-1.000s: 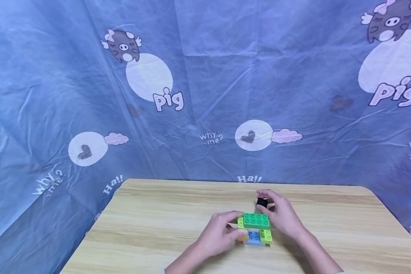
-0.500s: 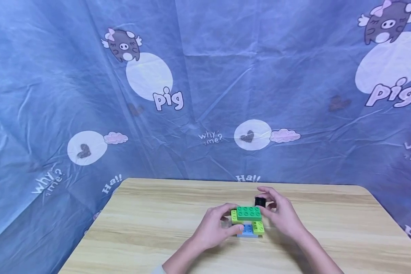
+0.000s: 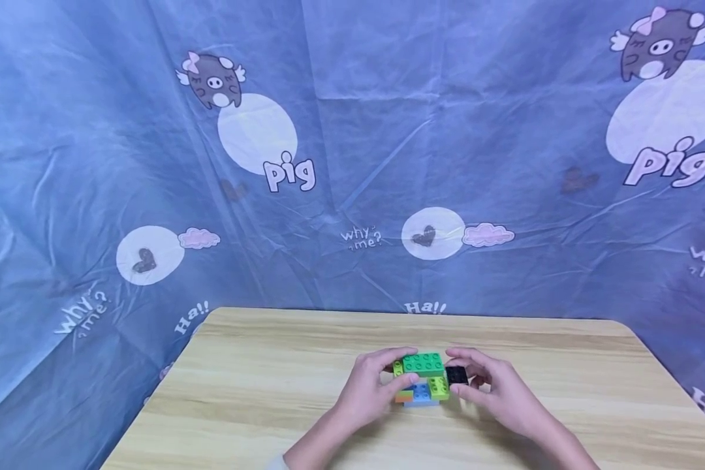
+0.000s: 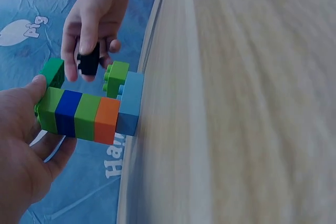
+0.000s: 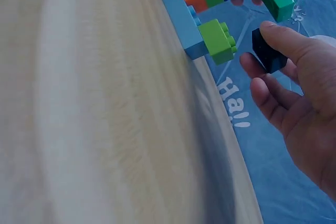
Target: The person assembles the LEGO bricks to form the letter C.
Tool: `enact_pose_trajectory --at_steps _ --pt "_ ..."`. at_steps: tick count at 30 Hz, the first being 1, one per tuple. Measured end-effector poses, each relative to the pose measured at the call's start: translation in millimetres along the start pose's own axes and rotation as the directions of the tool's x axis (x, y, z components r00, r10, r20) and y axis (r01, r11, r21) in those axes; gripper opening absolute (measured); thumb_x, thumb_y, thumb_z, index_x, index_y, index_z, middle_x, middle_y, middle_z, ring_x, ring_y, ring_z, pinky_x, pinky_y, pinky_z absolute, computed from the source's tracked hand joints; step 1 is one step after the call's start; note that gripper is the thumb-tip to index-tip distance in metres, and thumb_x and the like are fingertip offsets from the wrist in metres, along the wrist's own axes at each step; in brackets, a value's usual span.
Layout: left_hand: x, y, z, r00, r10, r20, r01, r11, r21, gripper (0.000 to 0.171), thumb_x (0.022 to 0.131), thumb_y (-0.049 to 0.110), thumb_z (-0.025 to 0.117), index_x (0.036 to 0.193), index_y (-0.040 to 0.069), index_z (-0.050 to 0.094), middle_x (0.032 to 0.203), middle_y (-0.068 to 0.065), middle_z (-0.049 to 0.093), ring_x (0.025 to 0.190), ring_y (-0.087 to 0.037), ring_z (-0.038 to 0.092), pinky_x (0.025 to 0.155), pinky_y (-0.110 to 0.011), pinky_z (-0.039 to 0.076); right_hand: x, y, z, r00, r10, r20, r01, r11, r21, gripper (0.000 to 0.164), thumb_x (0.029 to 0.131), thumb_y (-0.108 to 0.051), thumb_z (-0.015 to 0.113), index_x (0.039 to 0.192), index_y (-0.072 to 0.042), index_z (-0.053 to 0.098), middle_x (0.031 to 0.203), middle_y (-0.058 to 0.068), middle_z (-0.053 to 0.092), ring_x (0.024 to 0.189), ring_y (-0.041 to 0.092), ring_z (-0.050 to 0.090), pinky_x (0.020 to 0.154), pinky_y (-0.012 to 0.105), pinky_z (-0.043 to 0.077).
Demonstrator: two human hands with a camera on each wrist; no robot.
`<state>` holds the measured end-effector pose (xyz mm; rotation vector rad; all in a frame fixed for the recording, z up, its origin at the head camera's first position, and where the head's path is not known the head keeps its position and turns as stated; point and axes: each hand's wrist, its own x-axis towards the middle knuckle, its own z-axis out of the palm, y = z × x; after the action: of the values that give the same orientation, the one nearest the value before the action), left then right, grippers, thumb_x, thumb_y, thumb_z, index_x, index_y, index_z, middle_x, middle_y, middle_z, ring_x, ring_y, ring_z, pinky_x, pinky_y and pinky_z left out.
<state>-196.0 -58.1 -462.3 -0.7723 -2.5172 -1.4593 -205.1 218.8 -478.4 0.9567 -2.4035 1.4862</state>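
Note:
A toy building-brick structure stands on the table, light blue brick (image 4: 131,103) at its base. On one end rises a column with an orange brick (image 4: 106,121), lime bricks and a dark blue brick (image 4: 67,113). A green brick (image 3: 423,363) juts sideways from the column's top, above a gap. Across that gap a single lime brick (image 3: 438,388) sits on the base's right end. My left hand (image 3: 370,385) grips the column near its top between thumb and fingers. My right hand (image 3: 499,391) pinches a small black brick (image 3: 457,376) just right of the structure, apart from the lime brick.
The wooden table (image 3: 258,378) extends around both hands, with its far edge behind them. A blue cloth backdrop (image 3: 352,163) with printed pigs and lettering hangs beyond that edge.
The structure has shifted left and slightly away with my left hand holding it. My right hand has brought the black brick nearer, from behind to beside the structure, and its studs now face up.

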Motion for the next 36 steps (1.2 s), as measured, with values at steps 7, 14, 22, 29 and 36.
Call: enact_pose_trajectory --at_steps 7,14,22,29,36 --pt "3.5 -3.5 -5.5 0.998 0.062 -0.014 -0.061 0.996 0.057 0.043 0.099 0.031 0.074 0.139 0.016 0.07 0.128 0.004 0.075 0.106 -0.005 0.069 0.092 -0.025 0.059 3 -9 8 0.991 -0.125 -0.04 0.124 0.992 -0.025 0.051 0.088 0.0 0.083 0.136 -0.004 0.066 0.116 0.006 0.078 0.094 0.012 0.072 0.073 0.027 0.061" --pt "2.5 -4.6 -6.5 0.997 0.081 -0.019 -0.079 0.995 0.066 0.042 0.1 0.029 0.073 0.139 0.015 0.07 0.125 0.004 0.076 0.104 -0.004 0.069 0.09 -0.025 0.059 6 -14 18 0.988 -0.122 -0.095 0.117 0.991 -0.062 0.05 0.087 0.002 0.084 0.133 -0.009 0.068 0.115 0.004 0.078 0.091 0.011 0.072 0.074 0.026 0.06" --pt "1.6 -5.5 -6.7 0.996 0.091 -0.015 -0.09 0.994 0.057 0.041 0.1 0.029 0.073 0.138 0.016 0.07 0.126 0.003 0.075 0.104 -0.005 0.07 0.09 -0.024 0.059 6 -10 26 0.987 -0.083 -0.139 0.074 0.995 -0.069 0.053 0.085 0.001 0.086 0.134 -0.006 0.066 0.114 0.003 0.078 0.097 0.008 0.072 0.074 0.026 0.061" --pt "0.5 -5.3 -7.3 0.998 0.07 0.005 -0.07 0.997 0.037 0.04 0.1 0.029 0.073 0.138 0.018 0.07 0.128 0.003 0.075 0.106 -0.007 0.071 0.092 -0.024 0.058 5 -11 30 0.989 -0.051 -0.141 0.044 0.998 -0.053 0.054 0.085 0.001 0.086 0.134 -0.007 0.066 0.111 0.001 0.079 0.09 0.01 0.072 0.073 0.025 0.06" --pt "0.8 2.0 -10.8 0.998 0.005 0.059 -0.005 1.0 -0.005 0.04 0.097 0.028 0.077 0.136 0.017 0.072 0.129 0.004 0.074 0.106 -0.005 0.07 0.091 -0.021 0.058 4 -14 33 0.989 -0.005 -0.149 -0.002 0.999 -0.046 0.053 0.087 -0.003 0.086 0.135 -0.002 0.065 0.108 -0.003 0.079 0.082 0.009 0.069 0.074 0.027 0.06"
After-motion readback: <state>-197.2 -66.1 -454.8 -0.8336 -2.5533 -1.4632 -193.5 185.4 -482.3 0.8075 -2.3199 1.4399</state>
